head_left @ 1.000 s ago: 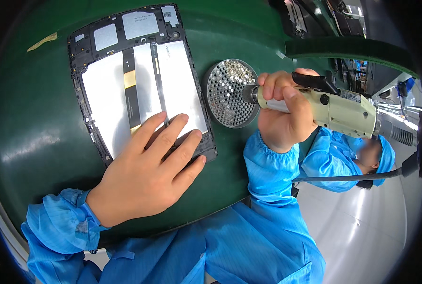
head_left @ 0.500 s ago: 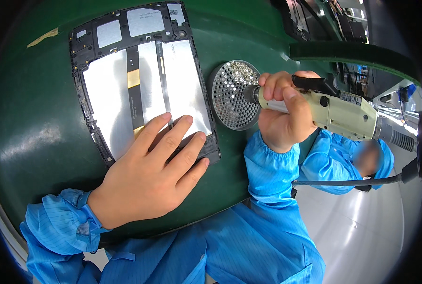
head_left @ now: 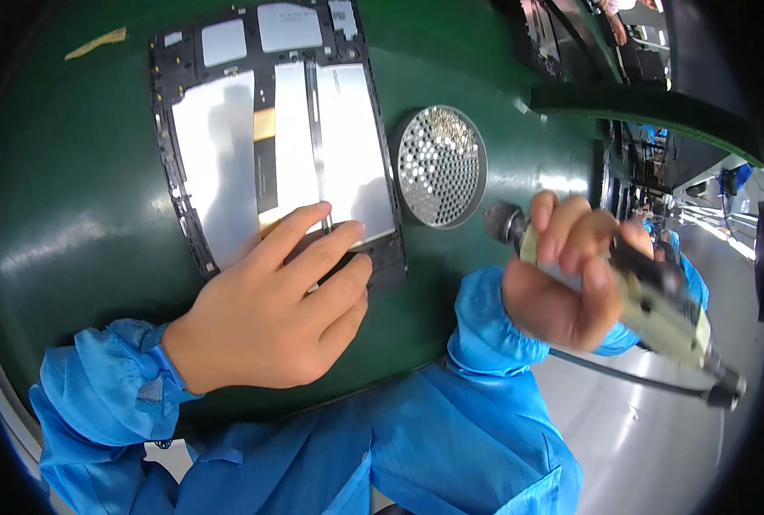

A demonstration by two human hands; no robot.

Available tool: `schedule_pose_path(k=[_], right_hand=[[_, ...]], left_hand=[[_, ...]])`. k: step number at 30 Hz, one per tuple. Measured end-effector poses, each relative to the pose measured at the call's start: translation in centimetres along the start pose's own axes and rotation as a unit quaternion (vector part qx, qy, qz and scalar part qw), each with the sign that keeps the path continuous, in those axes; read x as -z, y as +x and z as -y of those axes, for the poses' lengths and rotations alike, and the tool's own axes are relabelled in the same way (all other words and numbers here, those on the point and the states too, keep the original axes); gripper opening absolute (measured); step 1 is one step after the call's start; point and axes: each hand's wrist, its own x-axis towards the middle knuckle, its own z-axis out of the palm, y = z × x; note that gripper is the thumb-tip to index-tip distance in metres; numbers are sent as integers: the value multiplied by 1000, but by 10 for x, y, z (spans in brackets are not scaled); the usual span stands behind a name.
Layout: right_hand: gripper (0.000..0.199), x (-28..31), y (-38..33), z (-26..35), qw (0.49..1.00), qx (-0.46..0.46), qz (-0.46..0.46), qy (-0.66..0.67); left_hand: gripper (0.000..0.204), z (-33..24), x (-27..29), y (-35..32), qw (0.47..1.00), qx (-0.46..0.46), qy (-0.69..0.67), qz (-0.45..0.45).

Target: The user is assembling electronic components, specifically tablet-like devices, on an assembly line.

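An opened tablet point(head_left: 292, 129), with a black frame and silvery battery panels, lies on the green work surface. My left hand point(head_left: 266, 313) rests on its lower part, fingers spread and holding nothing. To the tablet's right sits a round grey screw tray point(head_left: 455, 184) with a perforated plate; small bright screws are gathered toward its upper part. Right of the tray, my right hand point(head_left: 562, 283) is wrapped round a pale green electric screwdriver point(head_left: 661, 313), slightly blurred. Its dark nose points left, apart from the tray, and its bit cannot be made out.
A yellowish strip of tape point(head_left: 96, 43) lies at the far left of the green work surface point(head_left: 56, 172). A green curved bar point(head_left: 648, 105) crosses the upper right. Beneath the screwdriver runs a black cable point(head_left: 613, 369). A person's blue sleeve point(head_left: 693, 270) shows behind it.
My right hand has drawn the screwdriver away from the screw tray, to the right and toward me. My left hand stays on the tablet. The whole view has shifted slightly.
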Motion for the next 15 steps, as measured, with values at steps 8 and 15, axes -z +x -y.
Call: schedule_pose_path(k=[8,15], right_hand=[[31,-34,-33,10,987,-74,142,29],[32,-38,-36,9,985,-82,147,41]], left_hand=[[14,5,-1,-5,999,-4,-32,-9],[11,2,0,-5,999,-2,-34,-19]])
